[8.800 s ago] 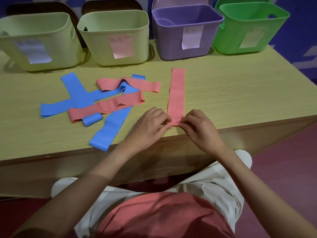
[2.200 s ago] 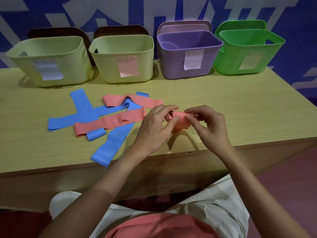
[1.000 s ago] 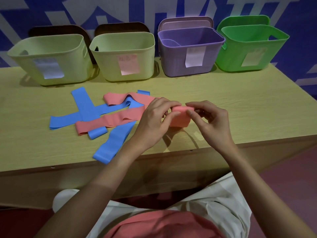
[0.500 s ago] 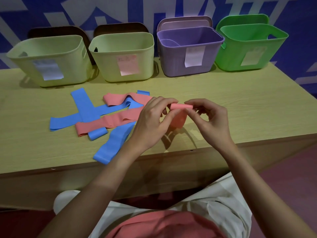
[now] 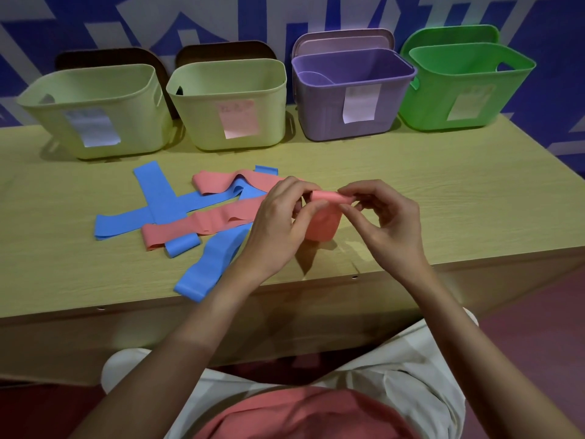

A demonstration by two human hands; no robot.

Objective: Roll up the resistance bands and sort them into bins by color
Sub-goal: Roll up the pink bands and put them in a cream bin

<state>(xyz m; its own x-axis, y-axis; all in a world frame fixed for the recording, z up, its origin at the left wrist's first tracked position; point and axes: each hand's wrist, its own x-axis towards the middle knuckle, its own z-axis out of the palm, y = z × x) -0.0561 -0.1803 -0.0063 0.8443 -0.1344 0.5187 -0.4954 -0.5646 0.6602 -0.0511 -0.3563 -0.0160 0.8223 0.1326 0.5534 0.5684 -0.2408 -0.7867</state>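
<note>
- The pink band (image 5: 324,213) is up in the air, just above the near part of the table (image 5: 443,210).
- Its rolled part lies sideways, left to right, with one end in each hand.
- A loose flap of the band hangs down from the roll toward the table.
- The left hand (image 5: 278,223) pinches the left end of the roll with its thumb and curled fingers.
- The right hand (image 5: 389,223) pinches the right end the same way, with its other fingers bent.
- Both hands are equally close to the roll, so either one could carry it away.
- I think the flap must be wound up first, and then the roll goes into a bin.
- The pale bin with the pink label (image 5: 231,106) stands at the far side of the table, to the left of the hands, so the left hand is a bit nearer to it.
- I guess that is the right bin, but I cannot read the label.
- Left of the pink band, more pink and blue bands (image 5: 190,213) lie flat in a crossed pile on the table.
- Another pale bin (image 5: 91,109), a purple bin (image 5: 351,90) and a green bin (image 5: 465,87) stand in the same far row.
- The table is light wood, and the wall (image 5: 158,20) behind the bins is blue and white.
</note>
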